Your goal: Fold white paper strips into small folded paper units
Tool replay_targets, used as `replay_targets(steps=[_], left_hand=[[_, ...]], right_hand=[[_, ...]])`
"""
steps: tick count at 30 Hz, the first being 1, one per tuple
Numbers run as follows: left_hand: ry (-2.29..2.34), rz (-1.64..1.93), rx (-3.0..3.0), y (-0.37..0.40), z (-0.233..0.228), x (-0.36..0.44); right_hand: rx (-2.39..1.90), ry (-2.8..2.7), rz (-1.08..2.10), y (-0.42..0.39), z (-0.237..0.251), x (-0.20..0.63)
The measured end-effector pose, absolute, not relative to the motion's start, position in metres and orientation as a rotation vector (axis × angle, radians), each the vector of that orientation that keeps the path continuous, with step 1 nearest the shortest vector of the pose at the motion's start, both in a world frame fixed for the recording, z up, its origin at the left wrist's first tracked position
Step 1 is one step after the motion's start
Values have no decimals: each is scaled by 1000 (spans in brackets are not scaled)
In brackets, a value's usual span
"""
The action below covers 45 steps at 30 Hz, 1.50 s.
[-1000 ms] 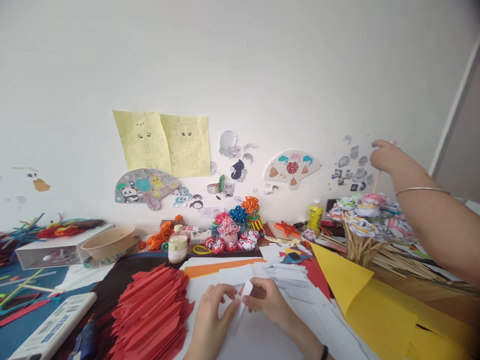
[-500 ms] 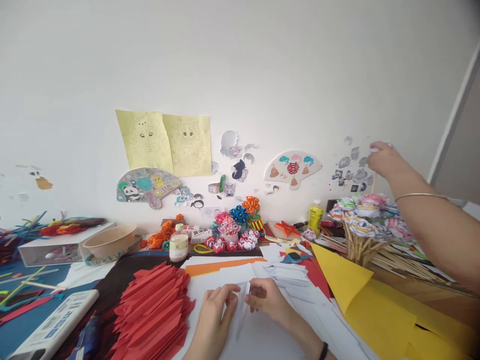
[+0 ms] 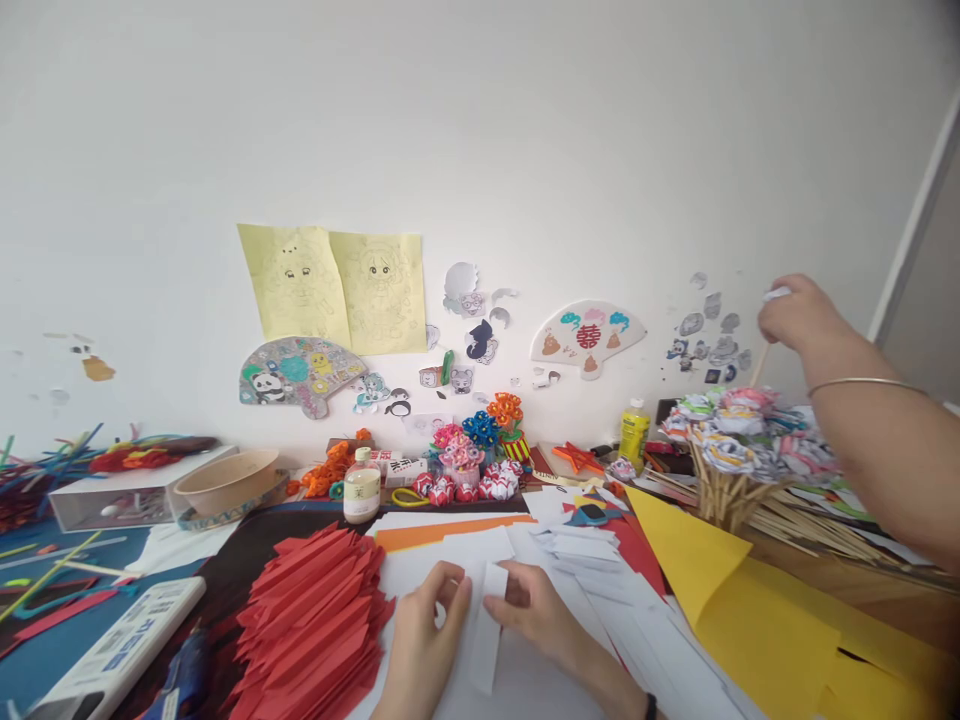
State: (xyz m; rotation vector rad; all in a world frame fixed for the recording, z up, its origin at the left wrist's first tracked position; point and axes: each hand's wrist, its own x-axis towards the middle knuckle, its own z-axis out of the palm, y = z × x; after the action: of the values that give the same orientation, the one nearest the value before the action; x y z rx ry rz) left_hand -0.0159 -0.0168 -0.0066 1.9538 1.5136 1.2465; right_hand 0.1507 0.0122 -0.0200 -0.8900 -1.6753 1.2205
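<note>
Both sets of fingertips pinch a narrow white paper strip (image 3: 489,625) at lower centre: the left hand (image 3: 424,640) grips its left edge, the right hand (image 3: 541,615) its right. Just left lies a stack of red folded paper (image 3: 315,620). At upper right, a co-worker's hand (image 3: 795,320) holds a stick above a bunch of paper flowers (image 3: 742,425).

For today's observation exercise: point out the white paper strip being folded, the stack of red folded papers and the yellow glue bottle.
white paper strip (image 3: 489,620), head view, on its middle, below the fingers.
stack of red folded papers (image 3: 315,620), head view, on the top of the pile.
yellow glue bottle (image 3: 634,433), head view, on its body.
</note>
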Motion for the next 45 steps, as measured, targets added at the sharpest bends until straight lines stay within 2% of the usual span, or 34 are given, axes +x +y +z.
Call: replay_targets(steps=[8, 13, 17, 26, 31, 36, 45], left_hand=[[1632, 1320, 2116, -20, -11, -17], [1659, 1389, 2078, -22, -12, -16], [1671, 1412, 2128, -21, -14, -16], [1643, 1253, 2753, -23, -17, -26], [1496, 1243, 3120, -20, -18, -31], [1420, 1312, 3209, -18, -13, -31], [1356, 1385, 2859, -17, -12, -27]], right_hand=[[-945, -1718, 1089, 5, -19, 143], [-747, -1562, 1293, 4, -20, 142], [-813, -1542, 1302, 6, -29, 141], [-670, -1501, 1451, 8, -29, 143], [-735, -1505, 1393, 7, -26, 144], [-858, -1530, 1235, 8, -25, 146], [-955, -1595, 1034, 15, -34, 149]])
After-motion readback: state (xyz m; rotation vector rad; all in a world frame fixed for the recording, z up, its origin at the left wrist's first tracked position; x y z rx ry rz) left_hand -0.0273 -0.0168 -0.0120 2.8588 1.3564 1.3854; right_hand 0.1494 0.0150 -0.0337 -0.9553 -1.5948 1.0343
